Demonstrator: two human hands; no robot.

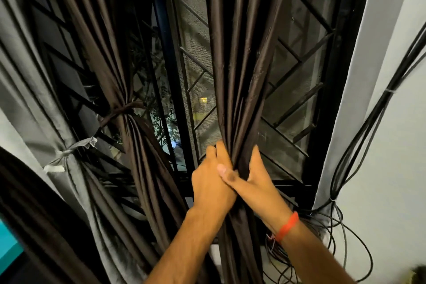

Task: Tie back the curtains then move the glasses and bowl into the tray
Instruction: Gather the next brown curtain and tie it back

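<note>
I am gathering the dark brown satin curtain panel with both hands, my left hand and right hand wrapped tight around its bunched folds. It is looking soft, light and slippery, so I am judging the narrow waist of the bundle the best hold.

Both hands, left and right, touch, fingers curled.

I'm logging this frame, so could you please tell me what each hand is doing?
Left hand: closed around the gathered brown curtain.
Right hand: closed around the same curtain.
</note>
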